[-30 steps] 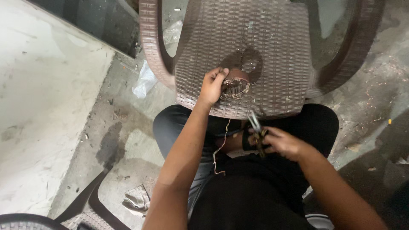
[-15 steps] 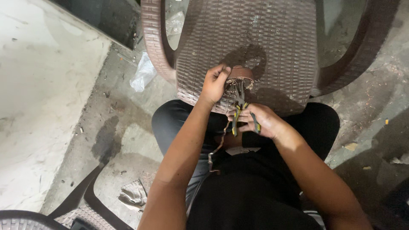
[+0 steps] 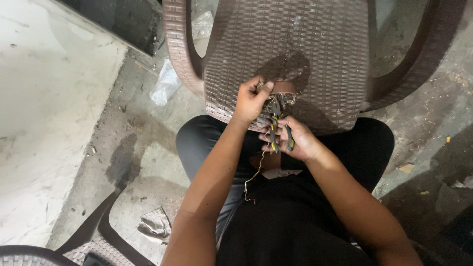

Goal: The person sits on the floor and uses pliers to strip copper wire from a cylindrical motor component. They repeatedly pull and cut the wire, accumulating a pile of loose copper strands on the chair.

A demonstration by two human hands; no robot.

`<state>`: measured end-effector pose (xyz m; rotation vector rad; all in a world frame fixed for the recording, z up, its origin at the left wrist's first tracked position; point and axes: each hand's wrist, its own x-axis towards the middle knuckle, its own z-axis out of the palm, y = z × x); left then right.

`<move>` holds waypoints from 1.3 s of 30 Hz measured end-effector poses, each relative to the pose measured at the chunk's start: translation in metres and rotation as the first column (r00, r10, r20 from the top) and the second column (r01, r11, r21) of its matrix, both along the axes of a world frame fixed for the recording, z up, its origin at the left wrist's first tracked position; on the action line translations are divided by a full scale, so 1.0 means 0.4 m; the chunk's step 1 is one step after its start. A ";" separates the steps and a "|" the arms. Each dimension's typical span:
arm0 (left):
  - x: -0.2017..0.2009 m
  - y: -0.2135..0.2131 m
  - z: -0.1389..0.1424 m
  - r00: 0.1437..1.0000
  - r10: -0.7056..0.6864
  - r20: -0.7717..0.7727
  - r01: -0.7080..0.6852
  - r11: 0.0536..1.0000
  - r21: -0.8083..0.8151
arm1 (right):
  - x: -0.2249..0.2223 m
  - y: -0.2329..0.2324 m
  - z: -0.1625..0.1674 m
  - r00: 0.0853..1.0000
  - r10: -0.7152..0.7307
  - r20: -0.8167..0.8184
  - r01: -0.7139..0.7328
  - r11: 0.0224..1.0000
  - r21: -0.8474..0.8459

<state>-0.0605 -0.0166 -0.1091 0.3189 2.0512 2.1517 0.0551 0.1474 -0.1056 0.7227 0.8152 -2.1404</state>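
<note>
**Pliers at Work Over a Woven Chair**

A brown woven plastic chair (image 3: 315,54) is standing on a stained concrete floor (image 3: 74,123), its seat filling the top of the view and facing a seated person in dark clothes. The person's knees are pressing up against the seat's front edge. A second chair (image 3: 88,241) of the same weave is showing at the lower left, with a crumpled wrapper (image 3: 155,224) lying beside it and a clear plastic bag (image 3: 165,88) sitting near the first chair's leg. The left hand (image 3: 251,101) is closing in a fist around a small round metal part (image 3: 283,93), holding it just over the seat's front edge. The right hand (image 3: 295,140) is gripping pliers (image 3: 277,130) with yellow and dark handles, their tips pointing up at the part. A thin wire (image 3: 253,177) is trailing from the hands down toward the lap.
</note>
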 end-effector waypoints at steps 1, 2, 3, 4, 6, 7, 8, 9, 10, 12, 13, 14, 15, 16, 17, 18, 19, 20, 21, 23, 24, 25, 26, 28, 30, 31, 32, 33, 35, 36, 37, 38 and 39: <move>0.003 -0.001 0.014 1.000 0.005 0.004 -0.005 1.000 -0.001 | 0.001 -0.004 0.005 0.999 0.014 0.036 -0.015 1.000 0.021; 0.008 -0.003 0.029 1.000 -0.005 0.012 0.004 1.000 0.011 | 0.004 -0.008 0.011 1.000 -0.004 0.018 0.004 1.000 0.014; 0.011 -0.005 0.043 1.000 -0.015 0.020 0.015 1.000 0.023 | 0.006 -0.011 0.014 1.000 -0.022 0.000 0.022 1.000 0.008; 0.012 -0.007 0.056 0.999 -0.026 0.025 0.025 0.999 0.035 | 0.005 -0.014 0.017 0.999 -0.041 -0.020 0.041 0.999 0.001; 0.019 -0.013 0.074 0.978 -0.043 -0.206 0.066 0.992 0.107 | 0.006 -0.021 0.017 0.998 -0.055 -0.003 0.055 0.998 0.004; 0.022 -0.014 0.077 0.947 -0.048 -0.317 0.096 0.986 0.138 | 0.006 -0.023 0.016 0.998 -0.061 0.006 0.061 0.998 0.006; 0.022 -0.012 0.076 0.964 -0.046 -0.260 0.078 0.990 0.117 | 0.007 -0.024 0.015 0.998 -0.070 -0.003 0.070 0.998 0.000; 0.023 -0.008 0.071 0.978 -0.043 -0.202 0.063 0.994 0.094 | 0.007 -0.024 0.014 0.997 -0.080 -0.010 0.080 0.997 -0.006; 0.025 -0.007 0.064 0.989 -0.039 -0.142 0.049 0.996 0.070 | 0.007 -0.024 0.015 0.996 -0.088 -0.017 0.088 0.996 -0.012; 0.023 -0.008 0.047 0.995 -0.007 -0.095 0.000 0.998 -0.065 | 0.007 -0.018 0.021 0.999 -0.045 -0.028 0.045 0.999 0.023; 0.022 -0.008 0.039 0.997 0.012 -0.072 -0.022 0.991 -0.133 | 0.006 -0.016 0.027 0.999 -0.022 -0.032 0.023 0.999 0.042; 0.020 -0.008 0.036 0.993 0.035 -0.112 -0.049 0.991 -0.123 | 0.005 -0.016 0.034 1.000 -0.017 -0.011 0.017 0.996 0.093; 0.019 -0.006 0.034 0.987 0.057 -0.151 -0.074 0.991 -0.110 | 0.003 -0.016 0.042 1.000 -0.013 0.013 0.011 0.989 0.144; 0.018 -0.006 0.037 0.978 0.083 -0.191 -0.103 0.990 -0.097 | 0.000 -0.016 0.049 0.999 -0.007 0.035 0.000 0.981 0.195; 0.020 -0.008 0.045 0.978 0.059 -0.202 -0.077 0.993 -0.085 | -0.003 -0.018 0.057 0.998 -0.007 0.055 -0.007 0.969 0.248; 0.028 -0.013 0.057 0.977 0.031 -0.210 -0.047 0.996 -0.073 | -0.003 -0.020 0.065 0.997 -0.012 0.076 -0.011 0.954 0.300; 0.036 -0.014 0.071 0.977 0.000 -0.215 -0.013 0.998 -0.061 | 0.001 -0.021 0.071 0.995 -0.023 0.102 -0.014 0.936 0.351; 0.041 -0.016 0.087 0.979 -0.013 -0.203 -0.002 0.997 -0.072 | 0.003 -0.023 0.076 0.995 -0.022 0.098 -0.014 0.936 0.352; 0.043 -0.019 0.105 0.981 -0.022 -0.194 0.006 0.996 -0.084 | 0.002 -0.026 0.078 0.995 -0.018 0.093 -0.016 0.936 0.351; 0.047 -0.025 0.142 0.971 -0.045 -0.236 0.014 0.991 -0.129 | 0.002 -0.030 0.080 0.997 -0.016 0.077 -0.008 0.950 0.312; 0.049 -0.026 0.159 0.956 -0.061 -0.287 0.014 0.987 -0.162 | 0.002 -0.032 0.079 0.998 -0.020 0.067 0.001 0.962 0.274; 0.050 -0.025 0.174 0.938 -0.080 -0.337 0.014 0.981 -0.193 | 0.002 -0.032 0.078 0.998 -0.027 0.056 0.013 0.971 0.237; 0.053 -0.022 0.187 0.928 -0.064 -0.367 -0.015 0.978 -0.208 | 0.003 -0.031 0.078 0.999 -0.026 0.040 0.017 0.977 0.214; 0.059 -0.014 0.201 0.905 -0.039 -0.424 -0.070 0.969 -0.238 | 0.007 -0.029 0.075 0.999 -0.030 0.010 0.028 0.986 0.167; 0.063 0.005 0.203 0.923 0.027 -0.383 -0.137 0.956 -0.261 | 0.015 -0.033 0.073 0.999 -0.038 0.026 0.033 0.985 0.171; 0.062 0.012 0.199 0.930 0.061 -0.362 -0.168 0.947 -0.273 | 0.019 -0.034 0.072 0.999 -0.043 0.033 0.037 0.984 0.173; 0.056 0.015 0.193 0.926 0.070 -0.370 -0.179 0.947 -0.268 | 0.022 -0.037 0.071 0.999 -0.042 0.007 0.041 0.985 0.170; 0.050 0.017 0.186 0.923 0.079 -0.376 -0.188 0.946 -0.263 | 0.027 -0.041 0.070 0.999 -0.042 -0.017 0.044 0.985 0.167; 0.046 0.020 0.168 0.908 0.095 -0.407 -0.211 0.945 -0.251 | 0.035 -0.049 0.069 0.998 -0.038 -0.056 0.047 0.984 0.171; 0.045 0.023 0.160 0.895 0.100 -0.434 -0.223 0.944 -0.242 | 0.036 -0.055 0.068 0.997 -0.037 -0.073 0.049 0.982 0.180; 0.044 0.024 0.153 0.882 0.104 -0.460 -0.233 0.944 -0.234 | 0.037 -0.060 0.068 0.995 -0.036 -0.090 0.053 0.981 0.188; 0.044 0.022 0.147 0.886 0.099 -0.453 -0.225 0.946 -0.235 | 0.038 -0.065 0.069 0.995 -0.043 -0.087 0.061 0.974 0.220; 0.043 0.021 0.143 0.889 0.096 -0.447 -0.220 0.947 -0.236 | 0.037 -0.071 0.069 0.995 -0.048 -0.084 0.068 0.966 0.251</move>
